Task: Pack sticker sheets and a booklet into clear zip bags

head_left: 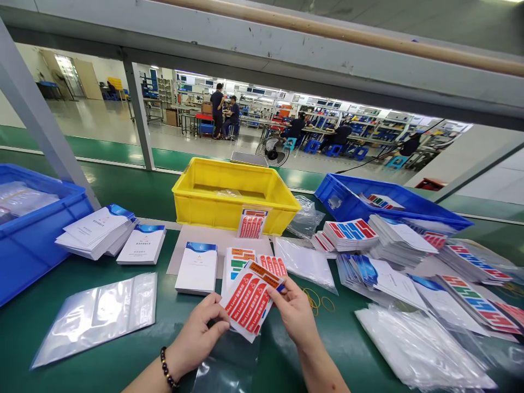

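Observation:
My right hand point(292, 311) pinches the right edge of a few sticker sheets point(249, 305), thumb on top. The front sheet has red labels with white print and an orange strip. My left hand point(200, 327) has its fingers closed at the sheets' left edge. Beneath them a transparent plastic bag point(227, 365) lies on the green table point(164, 333). Just beyond stand a stack of white booklets point(197, 267) with blue tops, sheets with orange and green labels point(237, 265) and a stack of red-label sheets point(273, 265).
A yellow bin point(233, 210) stands behind, with blue bins at left point(45, 234) and right point(393, 199). Plastic bags lie at left point(102, 311) and right point(417, 344). More booklets point(141, 244) and sticker stacks point(352, 233) flank the middle. Rubber bands point(313, 300) lie beside my right hand.

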`<state>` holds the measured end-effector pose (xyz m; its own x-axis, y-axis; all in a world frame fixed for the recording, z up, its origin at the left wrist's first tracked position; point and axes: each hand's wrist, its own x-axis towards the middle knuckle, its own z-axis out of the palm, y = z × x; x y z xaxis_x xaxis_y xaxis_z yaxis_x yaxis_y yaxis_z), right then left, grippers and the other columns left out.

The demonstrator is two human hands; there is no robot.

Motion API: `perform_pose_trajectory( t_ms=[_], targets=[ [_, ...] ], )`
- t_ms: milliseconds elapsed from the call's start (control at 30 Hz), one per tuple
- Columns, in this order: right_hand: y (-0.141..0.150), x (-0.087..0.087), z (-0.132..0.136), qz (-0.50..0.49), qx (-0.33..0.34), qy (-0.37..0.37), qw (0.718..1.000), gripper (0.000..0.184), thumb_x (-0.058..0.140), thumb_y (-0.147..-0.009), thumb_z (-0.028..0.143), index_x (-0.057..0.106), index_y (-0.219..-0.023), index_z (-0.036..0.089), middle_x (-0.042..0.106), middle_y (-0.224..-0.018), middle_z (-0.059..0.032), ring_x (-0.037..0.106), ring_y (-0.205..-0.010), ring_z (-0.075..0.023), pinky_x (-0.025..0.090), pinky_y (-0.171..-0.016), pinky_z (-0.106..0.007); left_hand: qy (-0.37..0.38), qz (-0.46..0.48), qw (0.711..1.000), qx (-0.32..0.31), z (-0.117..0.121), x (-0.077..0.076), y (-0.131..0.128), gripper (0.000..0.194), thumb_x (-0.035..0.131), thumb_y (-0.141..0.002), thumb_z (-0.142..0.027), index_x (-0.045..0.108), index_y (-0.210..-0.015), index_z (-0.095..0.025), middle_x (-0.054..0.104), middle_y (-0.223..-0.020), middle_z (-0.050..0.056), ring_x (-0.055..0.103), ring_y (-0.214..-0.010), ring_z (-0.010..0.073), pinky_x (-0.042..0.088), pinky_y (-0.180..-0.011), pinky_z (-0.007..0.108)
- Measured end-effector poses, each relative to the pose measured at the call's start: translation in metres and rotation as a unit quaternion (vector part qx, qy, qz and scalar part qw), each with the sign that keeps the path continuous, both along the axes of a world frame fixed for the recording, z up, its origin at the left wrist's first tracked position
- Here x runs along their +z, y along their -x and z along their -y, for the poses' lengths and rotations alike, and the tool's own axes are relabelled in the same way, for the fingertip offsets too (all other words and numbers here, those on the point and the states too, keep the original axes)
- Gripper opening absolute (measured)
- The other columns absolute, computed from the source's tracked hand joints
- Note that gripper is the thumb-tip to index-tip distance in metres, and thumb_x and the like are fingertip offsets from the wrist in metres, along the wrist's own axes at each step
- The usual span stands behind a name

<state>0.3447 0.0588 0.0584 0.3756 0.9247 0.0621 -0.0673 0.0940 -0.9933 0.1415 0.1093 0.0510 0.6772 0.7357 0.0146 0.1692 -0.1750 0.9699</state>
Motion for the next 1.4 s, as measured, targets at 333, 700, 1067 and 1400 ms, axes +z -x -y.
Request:
perform_pose_trajectory(
  t_ms=[333, 700, 1067, 1400],
  targets=[
    [0.016, -0.005, 0.005, 0.115, 0.127, 0.068, 0.983, 0.030, 0.058, -0.079, 0.029, 0.059, -0.108, 0.024, 0.066, -0.083, -0.0016, 0.060, -0.071, -0.0174, 0.047, -0.069, -0.031, 0.052, 0.058, 0.996, 0.051, 0.006, -0.009, -0.003, 0.014, 0.050, -0.079, -0.027, 0.057, -0.070, -0.018, 0.047, -0.092, 0.005, 0.051, -0.086, 0.0186, 0.043, -0.078, 0.029],
    [0.023, 0.002, 0.009, 0.214, 0.250, 0.090, 0.940, 0.015, 0.056, -0.070, 0.012, 0.070, -0.071, 0.020, 0.062, -0.071, -0.0010, 0.055, -0.069, -0.0159, 0.043, -0.067, -0.027, 0.148, 0.090, 0.980, 0.094, 0.003, -0.009, -0.005, 0.020, 0.063, -0.069, -0.035, 0.058, -0.080, -0.018, 0.054, -0.082, 0.003, 0.052, -0.076, 0.0167, 0.042, -0.070, 0.028],
    [0.029, -0.006, 0.005, 0.183, 0.184, 0.116, 0.959, 0.009, 0.056, -0.071, 0.019, 0.057, -0.062, 0.017, 0.054, -0.061, 0.0021, 0.047, -0.058, -0.0124, 0.038, -0.057, -0.024, 0.172, 0.051, 0.979, 0.098, 0.003, -0.004, -0.007, 0.025, 0.061, -0.065, -0.037, 0.050, -0.056, -0.017, 0.051, -0.058, -0.002, 0.046, -0.058, 0.0133, 0.037, -0.059, 0.026],
    [0.041, -0.007, 0.008, 0.293, 0.196, 0.062, 0.934, 0.017, 0.052, -0.077, 0.017, 0.054, -0.060, 0.018, 0.056, -0.061, 0.0013, 0.050, -0.058, -0.0133, 0.038, -0.057, -0.023, 0.146, 0.041, 0.986, 0.063, 0.007, -0.010, -0.011, 0.021, 0.060, -0.068, -0.033, 0.054, -0.057, -0.016, 0.056, -0.059, 0.000, 0.048, -0.058, 0.0124, 0.039, -0.059, 0.025]
  ],
)
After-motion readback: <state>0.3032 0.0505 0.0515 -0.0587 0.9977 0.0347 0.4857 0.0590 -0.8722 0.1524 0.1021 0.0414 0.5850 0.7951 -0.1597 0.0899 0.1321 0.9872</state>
